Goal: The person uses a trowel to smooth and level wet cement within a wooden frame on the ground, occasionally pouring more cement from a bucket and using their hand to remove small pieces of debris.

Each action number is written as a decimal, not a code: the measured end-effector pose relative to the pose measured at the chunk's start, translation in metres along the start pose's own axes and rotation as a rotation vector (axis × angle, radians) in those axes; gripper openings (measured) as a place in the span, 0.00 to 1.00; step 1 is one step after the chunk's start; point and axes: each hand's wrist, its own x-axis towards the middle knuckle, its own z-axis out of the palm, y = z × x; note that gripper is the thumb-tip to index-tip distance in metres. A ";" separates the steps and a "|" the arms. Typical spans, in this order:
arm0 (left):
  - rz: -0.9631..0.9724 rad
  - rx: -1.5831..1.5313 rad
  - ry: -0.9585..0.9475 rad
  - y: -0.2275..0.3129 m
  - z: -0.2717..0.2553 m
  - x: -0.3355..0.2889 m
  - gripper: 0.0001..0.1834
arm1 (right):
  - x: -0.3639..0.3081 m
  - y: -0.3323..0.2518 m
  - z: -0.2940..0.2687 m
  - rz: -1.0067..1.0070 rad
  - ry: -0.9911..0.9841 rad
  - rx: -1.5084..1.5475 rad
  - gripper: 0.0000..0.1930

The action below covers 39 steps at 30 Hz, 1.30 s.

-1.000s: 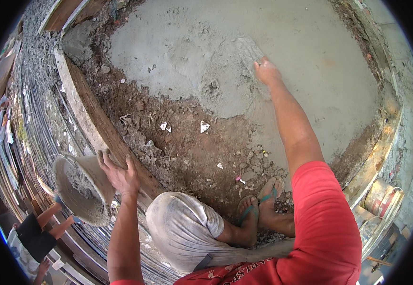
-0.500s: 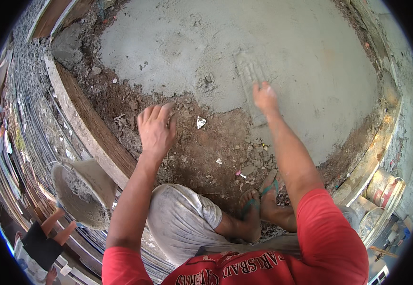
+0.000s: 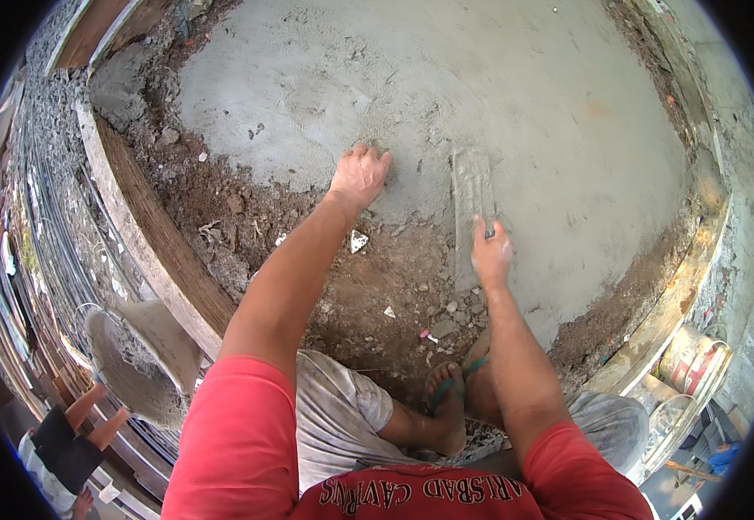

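Observation:
My right hand [image 3: 492,254] is closed round the handle of a long, narrow plastering trowel [image 3: 472,178]. The trowel's blade is smeared with grey mortar and lies flat on the wet mortar surface [image 3: 576,173]. To its left, my left hand [image 3: 360,176] reaches down to the mortar near its ragged edge. The fingers of that hand are curled under, and whatever they grip is hidden beneath them. Bare brown soil [image 3: 368,295] with pebbles lies between the mortar and my feet, and a white triangular shard [image 3: 358,241] sits on it.
A wooden board [image 3: 156,225] edges the left side, and another border [image 3: 654,355] runs along the right. Outside the left board stands a mortar-caked bucket [image 3: 139,364] beside long thin rods [image 3: 56,217]. Buckets [image 3: 684,360] stand at the lower right. Another person's legs [image 3: 91,416] show at lower left.
My left hand has moved forward and right, from above the soil down to the mortar, its fingers curling. My right hand has drawn the trowel nearer to me, its blade now straighter.

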 end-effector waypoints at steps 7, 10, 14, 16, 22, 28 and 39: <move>-0.552 -0.131 0.105 -0.048 -0.105 -0.162 0.06 | 0.164 -0.041 0.010 0.055 -0.213 -0.026 0.38; -1.006 -0.042 0.406 -0.127 -0.120 -0.269 0.13 | 0.125 -0.115 0.041 -0.126 -0.391 -0.252 0.35; -1.250 0.039 0.730 -0.166 -0.128 -0.328 0.25 | -0.015 -0.172 0.081 -0.346 -0.700 -0.293 0.31; -1.293 0.009 0.519 -0.144 -0.136 -0.295 0.37 | -0.054 -0.155 0.090 -0.434 -0.734 -0.315 0.30; -1.102 -0.138 0.465 -0.094 -0.057 -0.318 0.39 | -0.125 -0.088 0.064 -0.461 -0.624 -0.315 0.24; -1.215 -0.111 0.422 -0.094 -0.067 -0.315 0.38 | -0.148 0.017 -0.007 -0.536 -0.721 -0.447 0.26; -1.224 -0.145 0.419 -0.091 -0.067 -0.305 0.38 | -0.171 -0.034 0.073 -0.366 -0.631 -0.311 0.26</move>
